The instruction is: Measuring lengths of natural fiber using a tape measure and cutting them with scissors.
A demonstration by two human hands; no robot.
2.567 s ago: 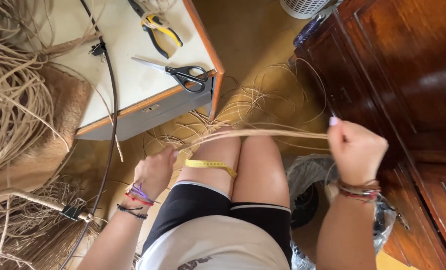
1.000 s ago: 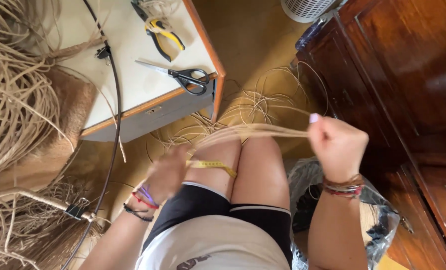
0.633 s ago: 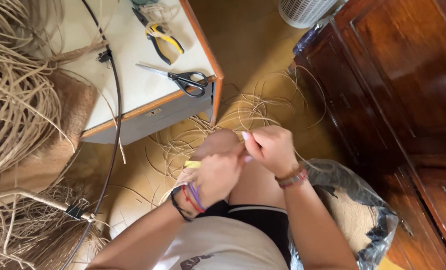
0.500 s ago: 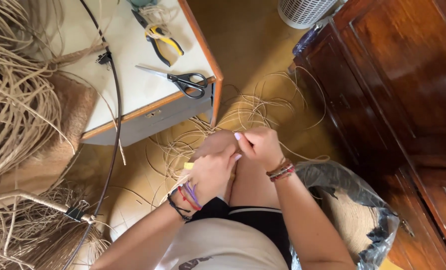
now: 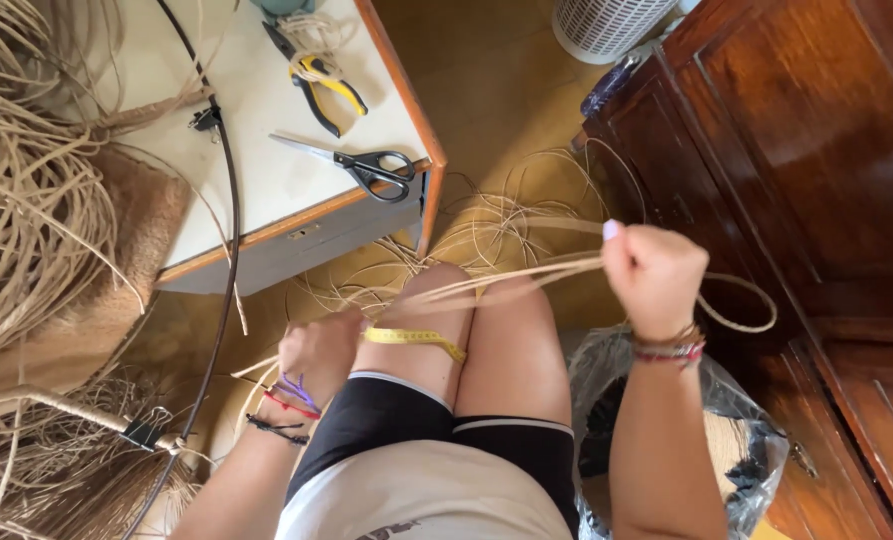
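Now my right hand (image 5: 654, 275) grips one end of the thin tan straw strands (image 5: 511, 280) and my left hand (image 5: 318, 348) pinches the other, stretched tight across my knees, near the black-handled steel scissors (image 5: 358, 165).

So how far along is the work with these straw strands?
Done: nothing finished shows. In hand: the right hand and left hand stretch a bundle of pale straw strands over the knees. Left: loose straw covers the floor; the black-handled scissors lie unused.
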